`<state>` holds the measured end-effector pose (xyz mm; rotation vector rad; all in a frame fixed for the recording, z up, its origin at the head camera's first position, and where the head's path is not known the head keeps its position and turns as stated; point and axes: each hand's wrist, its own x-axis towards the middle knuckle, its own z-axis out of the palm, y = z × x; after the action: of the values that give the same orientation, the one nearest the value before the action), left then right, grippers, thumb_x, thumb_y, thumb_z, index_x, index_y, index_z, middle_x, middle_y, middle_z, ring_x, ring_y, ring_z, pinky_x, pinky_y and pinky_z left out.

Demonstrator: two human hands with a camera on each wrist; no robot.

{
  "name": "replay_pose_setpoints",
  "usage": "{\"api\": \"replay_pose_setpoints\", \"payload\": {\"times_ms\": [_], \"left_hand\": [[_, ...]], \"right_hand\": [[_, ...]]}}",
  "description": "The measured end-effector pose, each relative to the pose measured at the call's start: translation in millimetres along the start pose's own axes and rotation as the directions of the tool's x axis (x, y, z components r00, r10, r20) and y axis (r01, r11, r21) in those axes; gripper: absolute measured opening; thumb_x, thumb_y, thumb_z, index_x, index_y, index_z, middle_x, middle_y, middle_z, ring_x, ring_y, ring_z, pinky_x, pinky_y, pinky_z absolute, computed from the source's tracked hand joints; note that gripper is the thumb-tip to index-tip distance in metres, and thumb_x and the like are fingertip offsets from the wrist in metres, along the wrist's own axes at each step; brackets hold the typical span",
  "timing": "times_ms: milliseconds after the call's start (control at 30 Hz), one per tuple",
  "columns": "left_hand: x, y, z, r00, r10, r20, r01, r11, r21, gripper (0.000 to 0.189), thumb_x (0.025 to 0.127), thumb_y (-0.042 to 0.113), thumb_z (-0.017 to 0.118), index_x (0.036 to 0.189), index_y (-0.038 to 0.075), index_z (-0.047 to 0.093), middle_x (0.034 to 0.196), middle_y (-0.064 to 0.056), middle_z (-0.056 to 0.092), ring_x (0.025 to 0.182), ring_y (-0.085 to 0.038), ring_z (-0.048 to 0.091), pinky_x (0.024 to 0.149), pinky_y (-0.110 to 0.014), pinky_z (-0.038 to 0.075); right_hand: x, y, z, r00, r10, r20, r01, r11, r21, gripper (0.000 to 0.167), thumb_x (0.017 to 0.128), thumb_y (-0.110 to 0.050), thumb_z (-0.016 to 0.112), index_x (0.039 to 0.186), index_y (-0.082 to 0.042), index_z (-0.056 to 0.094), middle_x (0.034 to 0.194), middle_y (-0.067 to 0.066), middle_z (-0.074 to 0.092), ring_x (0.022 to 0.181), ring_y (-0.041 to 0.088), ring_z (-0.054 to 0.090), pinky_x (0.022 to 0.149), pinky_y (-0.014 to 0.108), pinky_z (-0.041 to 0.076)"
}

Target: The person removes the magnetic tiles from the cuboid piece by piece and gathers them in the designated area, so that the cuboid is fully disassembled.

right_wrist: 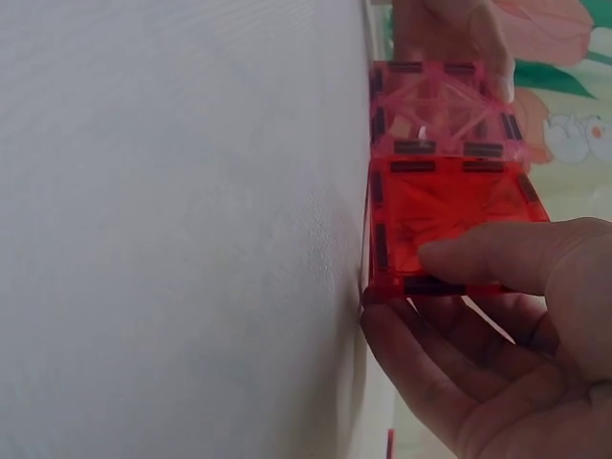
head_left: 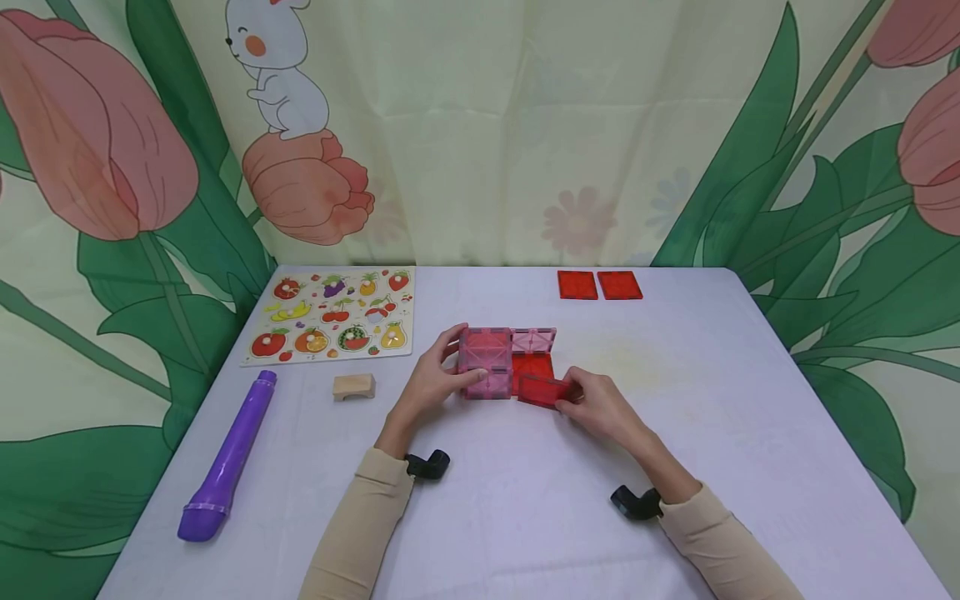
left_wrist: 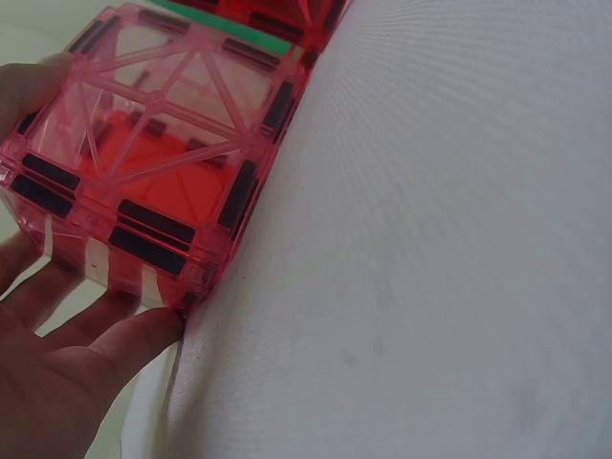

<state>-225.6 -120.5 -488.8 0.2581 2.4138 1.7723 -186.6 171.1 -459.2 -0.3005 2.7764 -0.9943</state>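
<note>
Behind the table [head_left: 750, 467] covered in white cloth, a cream fabric curtain [head_left: 465, 183] spans the far side, printed with 1 white rabbit [head_left: 288, 92] at left and large pink tulips [head_left: 105, 142] left and right.

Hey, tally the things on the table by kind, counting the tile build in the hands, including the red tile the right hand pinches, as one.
Tile build: 1
Loose red tiles at the back: 2
Fruit-picture board: 1
Wooden block: 1
Purple microphone-shaped toy: 1
Total: 6
</note>
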Motion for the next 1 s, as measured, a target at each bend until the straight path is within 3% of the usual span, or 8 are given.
{"api": "replay_pose_setpoints", "payload": {"times_ms": [633, 1000], "left_hand": [[-0.6, 0.0, 0.3, 1.0, -0.003, -0.016, 0.004, 1.0, 0.027, 0.092, 0.078, 0.046, 0.084, 0.155, 0.029, 0.036, 0.154, 0.001, 0.045, 0.145, -0.029, 0.04, 0.113, -0.05, 0.045], [-0.7, -0.3, 0.5, 1.0, -0.004, -0.012, 0.005, 1.0, 0.015, 0.093, 0.078, 0.045, 0.084, 0.155, 0.028, 0.035, 0.154, 0.001, 0.045, 0.145, -0.028, 0.041, 0.112, -0.05, 0.046]], "right_hand": [[-3.7, 8.5, -17.1, 0.999, 0.013, -0.029, -0.011, 0.998, 0.054, 0.022, 0.092, -0.012, 0.07, 0.111, -0.003, 0.062, 0.106, 0.014, 0.07, 0.095, 0.023, 0.064, 0.086, 0.041, 0.061], [-8.7, 18.6, -30.5, 0.997, 0.054, -0.051, -0.049, 0.994, 0.096, 0.028, 0.094, -0.014, 0.067, 0.117, 0.0, 0.058, 0.111, 0.02, 0.067, 0.093, 0.026, 0.066, 0.079, 0.036, 0.062]]}}
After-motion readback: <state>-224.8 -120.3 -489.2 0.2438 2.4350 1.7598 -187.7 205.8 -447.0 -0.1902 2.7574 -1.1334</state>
